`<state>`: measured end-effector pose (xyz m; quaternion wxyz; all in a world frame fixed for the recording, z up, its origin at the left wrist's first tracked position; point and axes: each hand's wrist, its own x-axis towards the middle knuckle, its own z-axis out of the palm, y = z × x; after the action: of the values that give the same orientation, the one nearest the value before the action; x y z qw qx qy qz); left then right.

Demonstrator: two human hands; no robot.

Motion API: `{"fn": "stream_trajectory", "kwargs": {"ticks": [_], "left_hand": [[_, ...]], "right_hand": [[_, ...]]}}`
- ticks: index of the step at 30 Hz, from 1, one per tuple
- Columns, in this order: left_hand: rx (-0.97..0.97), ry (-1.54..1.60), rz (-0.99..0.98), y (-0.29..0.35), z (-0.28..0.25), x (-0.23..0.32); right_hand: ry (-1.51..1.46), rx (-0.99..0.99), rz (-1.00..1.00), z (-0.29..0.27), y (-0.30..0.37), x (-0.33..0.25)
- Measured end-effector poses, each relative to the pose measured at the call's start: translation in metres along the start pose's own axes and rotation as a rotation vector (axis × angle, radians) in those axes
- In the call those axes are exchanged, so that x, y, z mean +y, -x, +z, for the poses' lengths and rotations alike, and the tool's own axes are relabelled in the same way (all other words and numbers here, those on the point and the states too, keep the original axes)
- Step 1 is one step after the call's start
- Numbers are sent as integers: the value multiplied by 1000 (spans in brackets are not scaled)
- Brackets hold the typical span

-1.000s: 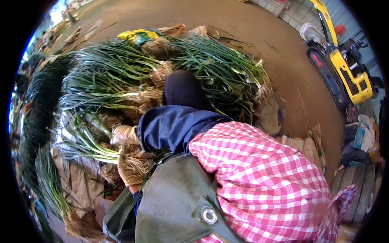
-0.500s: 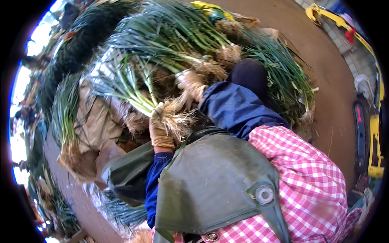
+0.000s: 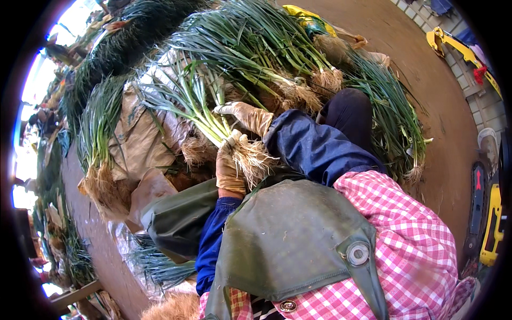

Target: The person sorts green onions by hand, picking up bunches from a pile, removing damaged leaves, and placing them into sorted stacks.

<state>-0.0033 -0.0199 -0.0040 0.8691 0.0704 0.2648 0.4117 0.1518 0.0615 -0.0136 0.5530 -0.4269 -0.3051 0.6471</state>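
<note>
The left hand [image 3: 230, 169], in a tan work glove, is closed around a bunch of green onions [image 3: 205, 114] just above its root end, and the pale tangle of roots [image 3: 255, 157] spills out to the right of that fist. The right hand [image 3: 246, 116], gloved the same way, lies a little further up and to the right, fingers loosely curled over the white stalks; whether it actually grips them or only steadies them I cannot tell.

The bunch juts up and to the left from the hands, its leaves fanning over a crumpled brown sheet [image 3: 140, 140]. Beyond both hands lie heaps of more onions [image 3: 256, 48], root ends facing the person.

Judging by looks, the bunch is light to moderate in weight. The white stalks near the roots seem firm enough to take a squeeze. The green tops look soft, easily creased or snapped, and would likely droop if held alone. The roots look gritty and stringy, poor for gripping. The best hold seems to be the firm white section, where the left hand sits, with support further along.
</note>
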Motion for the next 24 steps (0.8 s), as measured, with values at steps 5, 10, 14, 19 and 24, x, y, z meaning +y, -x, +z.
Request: {"fn": "stream_trajectory", "kwargs": {"ticks": [5,10,14,19,24], "left_hand": [[-32,-21,-87,5,1,6],[-104,120,-70,9,2,4],[-188,130,-158,1,1,7],[-68,39,-69,7,1,11],[-40,72,-61,-10,-9,2]], "right_hand": [[575,224,-103,-3,11,8],[200,94,-112,4,45,-10],[297,-61,-212,24,111,-57],[-93,-124,-196,4,131,-105],[284,-136,18,-24,71,-57]]}}
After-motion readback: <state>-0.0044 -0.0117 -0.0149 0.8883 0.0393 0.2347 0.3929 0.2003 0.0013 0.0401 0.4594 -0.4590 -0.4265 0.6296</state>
